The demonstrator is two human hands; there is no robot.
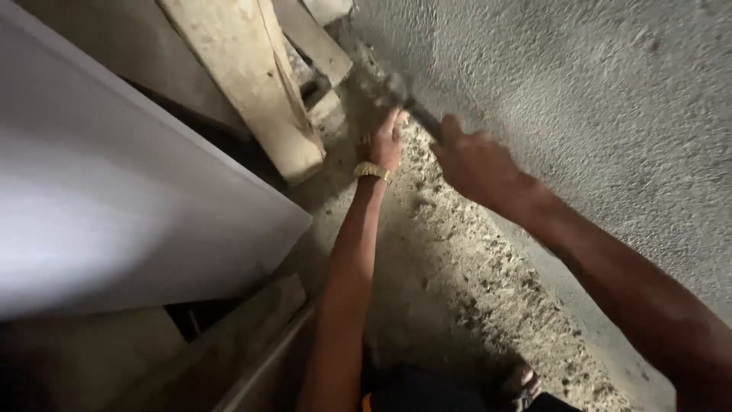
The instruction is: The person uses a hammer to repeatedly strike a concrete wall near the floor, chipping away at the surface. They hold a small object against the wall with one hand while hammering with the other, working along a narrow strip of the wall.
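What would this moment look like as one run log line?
right hand: grips dark tool against rough wall | left hand: at wall base | floor: rubble

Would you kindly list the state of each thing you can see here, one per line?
Left hand: reaching down to the rubble, fingers spread, wearing a gold watch.
Right hand: shut on a dark tool handle.
Grey wall: rough, upright.
Floor: strewn with crumbled debris.
Wooden planks: leaning, tilted.
White board: slanted, blurred.

The blurred dark tool [418, 114] in the right hand [473, 160] is perhaps a hammer
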